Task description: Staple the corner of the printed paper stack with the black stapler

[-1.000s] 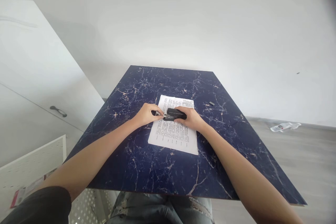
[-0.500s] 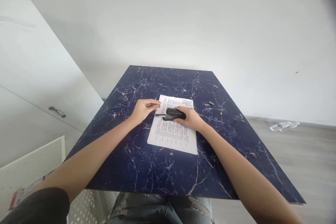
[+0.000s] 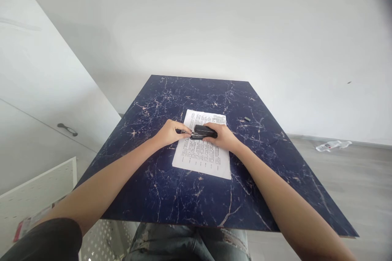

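Since half a second before, the left hand (image 3: 171, 132) had moved in to the black stapler's (image 3: 204, 131) front end, thumb and fingertips pinched on it. Clasping the stapler's body, the right hand (image 3: 223, 136) held it over printed paper (image 3: 202, 161), its lines too small to read, on the blue marbled table (image 3: 147, 195).

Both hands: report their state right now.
Left hand: at the left end of the stapler; grip cannot be told.
Right hand: closed, holding the stapler.
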The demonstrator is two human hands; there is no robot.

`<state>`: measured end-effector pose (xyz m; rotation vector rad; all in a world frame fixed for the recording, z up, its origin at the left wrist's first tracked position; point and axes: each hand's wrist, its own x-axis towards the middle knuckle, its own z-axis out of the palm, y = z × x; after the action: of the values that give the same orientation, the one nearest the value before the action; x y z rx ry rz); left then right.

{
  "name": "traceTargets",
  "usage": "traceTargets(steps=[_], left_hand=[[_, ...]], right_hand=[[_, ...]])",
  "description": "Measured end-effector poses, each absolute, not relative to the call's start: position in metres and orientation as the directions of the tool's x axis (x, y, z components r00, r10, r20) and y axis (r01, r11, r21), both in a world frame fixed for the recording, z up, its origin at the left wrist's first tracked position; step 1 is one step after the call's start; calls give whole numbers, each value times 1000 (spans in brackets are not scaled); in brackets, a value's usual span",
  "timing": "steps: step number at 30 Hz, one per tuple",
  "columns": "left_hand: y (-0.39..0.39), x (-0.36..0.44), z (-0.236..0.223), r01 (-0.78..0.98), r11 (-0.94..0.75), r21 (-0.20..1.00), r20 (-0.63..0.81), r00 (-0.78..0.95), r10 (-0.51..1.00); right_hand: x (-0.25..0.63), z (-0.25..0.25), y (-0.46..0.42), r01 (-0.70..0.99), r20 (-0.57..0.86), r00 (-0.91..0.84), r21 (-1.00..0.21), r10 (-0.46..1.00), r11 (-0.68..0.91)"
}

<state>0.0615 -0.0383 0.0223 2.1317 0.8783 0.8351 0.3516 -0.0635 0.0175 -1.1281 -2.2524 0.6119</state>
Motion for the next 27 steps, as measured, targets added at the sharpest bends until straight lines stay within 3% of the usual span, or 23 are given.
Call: traceTargets(steps=[27], left_hand=[[-39, 66, 26, 392, -505, 769, 268, 520, 811]], right_hand=[[351, 20, -65, 592, 240, -501, -606, 831, 531]])
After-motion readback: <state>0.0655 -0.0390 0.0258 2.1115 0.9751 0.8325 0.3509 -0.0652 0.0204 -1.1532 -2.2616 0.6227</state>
